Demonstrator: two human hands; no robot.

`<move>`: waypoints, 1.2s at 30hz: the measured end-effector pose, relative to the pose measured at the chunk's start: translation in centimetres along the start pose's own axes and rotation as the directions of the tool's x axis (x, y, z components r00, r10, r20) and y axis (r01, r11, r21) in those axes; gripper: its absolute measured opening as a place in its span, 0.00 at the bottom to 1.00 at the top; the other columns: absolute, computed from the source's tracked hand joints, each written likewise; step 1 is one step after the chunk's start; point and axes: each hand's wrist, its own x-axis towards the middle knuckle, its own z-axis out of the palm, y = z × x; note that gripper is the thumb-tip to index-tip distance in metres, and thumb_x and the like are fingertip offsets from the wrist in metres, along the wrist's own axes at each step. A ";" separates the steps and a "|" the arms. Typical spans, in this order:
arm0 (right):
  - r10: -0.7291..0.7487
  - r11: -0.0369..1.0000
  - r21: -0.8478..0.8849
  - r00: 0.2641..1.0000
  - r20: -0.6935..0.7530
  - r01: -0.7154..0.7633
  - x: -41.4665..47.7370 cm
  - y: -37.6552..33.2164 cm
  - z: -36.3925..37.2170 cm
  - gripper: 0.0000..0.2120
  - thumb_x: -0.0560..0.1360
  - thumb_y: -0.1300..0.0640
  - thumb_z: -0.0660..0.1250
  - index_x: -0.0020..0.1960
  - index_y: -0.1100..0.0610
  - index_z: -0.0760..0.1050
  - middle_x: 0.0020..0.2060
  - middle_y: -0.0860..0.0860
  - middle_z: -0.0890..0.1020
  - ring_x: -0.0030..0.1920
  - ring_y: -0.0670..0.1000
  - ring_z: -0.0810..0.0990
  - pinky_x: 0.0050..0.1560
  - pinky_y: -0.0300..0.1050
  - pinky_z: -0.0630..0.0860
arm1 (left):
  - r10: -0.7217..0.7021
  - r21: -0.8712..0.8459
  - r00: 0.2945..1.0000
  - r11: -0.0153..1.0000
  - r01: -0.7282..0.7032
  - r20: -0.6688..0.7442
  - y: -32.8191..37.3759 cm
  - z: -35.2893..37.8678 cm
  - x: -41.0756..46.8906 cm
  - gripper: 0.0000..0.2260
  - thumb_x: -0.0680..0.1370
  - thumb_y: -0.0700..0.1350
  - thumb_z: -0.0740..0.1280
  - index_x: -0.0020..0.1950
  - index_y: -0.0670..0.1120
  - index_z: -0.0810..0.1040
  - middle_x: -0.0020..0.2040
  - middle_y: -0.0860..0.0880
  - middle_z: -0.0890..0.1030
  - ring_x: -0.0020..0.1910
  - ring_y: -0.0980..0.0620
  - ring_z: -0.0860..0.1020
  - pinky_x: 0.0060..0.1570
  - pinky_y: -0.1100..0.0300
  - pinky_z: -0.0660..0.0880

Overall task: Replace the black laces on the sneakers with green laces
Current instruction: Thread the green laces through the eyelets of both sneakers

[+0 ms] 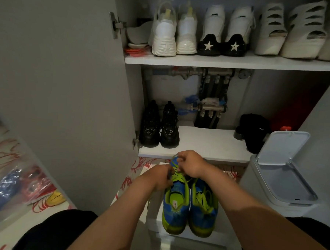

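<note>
Fingers [179,159] of the right hand [191,163] were bunched narrow, pinching the bright green lace [179,175] right at the toe end of a blue mesh sneaker with lime-green trim [175,203]. And the left hand [162,178] was in there too, its fingers [169,173] curled close on the same lace just below, though exactly which strand it held could not be told. Both forearms reached straight ahead toward the open white cupboard [221,62]. The laced sneaker stood just in front of the cupboard's bottom shelf, on the side of its open door, toe pointing at the shelf. Its blue-and-green partner [203,209] sat touching it on the far side from the door, loose green lace heaped on its tongue. Inside the cupboard, on that bottom shelf, a pair of chunky black boots [160,126] stood upright near the door hinge. Against the cupboard's other side stood a white plastic bin [283,180] with its lid raised.
</note>
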 end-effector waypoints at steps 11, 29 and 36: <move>-0.049 0.943 -0.330 0.999 0.014 0.051 -3.6 3.0 -4.8 0.10 0.74 0.63 0.67 0.42 0.49 0.82 0.42 0.45 0.83 0.47 0.48 0.80 0.54 0.42 0.77 | 0.183 0.099 0.960 0.981 -0.165 -0.212 4.9 0.7 1.4 0.14 0.76 0.44 0.65 0.62 0.50 0.76 0.58 0.47 0.73 0.62 0.47 0.70 0.57 0.51 0.73; -0.043 0.605 -0.775 0.980 0.194 0.180 -6.8 5.5 -2.7 0.11 0.75 0.60 0.66 0.55 0.55 0.81 0.51 0.56 0.82 0.50 0.59 0.80 0.42 0.44 0.70 | 0.067 0.255 0.997 0.964 -0.071 0.024 6.5 1.1 1.3 0.23 0.78 0.50 0.63 0.72 0.49 0.68 0.72 0.45 0.67 0.72 0.43 0.61 0.70 0.47 0.63; -0.107 0.926 -0.365 0.994 -0.017 0.093 -6.3 4.9 -4.0 0.05 0.80 0.57 0.62 0.47 0.56 0.75 0.45 0.58 0.82 0.42 0.56 0.81 0.41 0.49 0.77 | 0.032 -0.291 0.999 0.956 -0.031 -0.004 8.3 0.5 1.1 0.15 0.77 0.52 0.67 0.62 0.50 0.73 0.59 0.49 0.78 0.57 0.50 0.76 0.58 0.53 0.74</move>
